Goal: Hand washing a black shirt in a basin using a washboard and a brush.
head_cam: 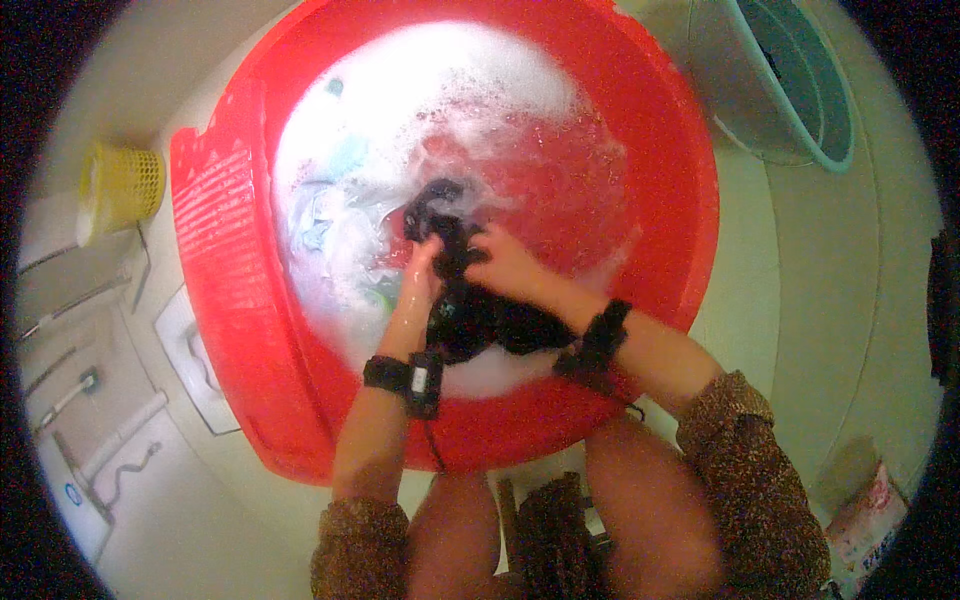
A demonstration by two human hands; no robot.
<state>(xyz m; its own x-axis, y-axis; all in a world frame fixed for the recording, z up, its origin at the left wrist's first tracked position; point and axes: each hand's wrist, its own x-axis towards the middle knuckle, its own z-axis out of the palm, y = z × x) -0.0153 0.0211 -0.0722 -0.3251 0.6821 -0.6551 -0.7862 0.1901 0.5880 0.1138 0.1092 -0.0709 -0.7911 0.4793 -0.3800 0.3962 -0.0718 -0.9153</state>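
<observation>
Soapy, foamy water fills the round red plastic tub in front of me. My left hand and my right hand both grip a dark, wet cloth garment over the tub's middle. Part of the garment is bunched between the hands, and its upper end trails into the water. Lower down it spreads below my right forearm. Left of my hands, pale blue and white fabric lies half under the suds. A bit of green cloth shows near my left wrist.
The tub's left side carries a ridged washboard. A yellow perforated plastic basket stands at left, and a pale blue-rimmed basin leans at upper right. A printed plastic packet sits at lower right. Cabled devices are strapped to both wrists.
</observation>
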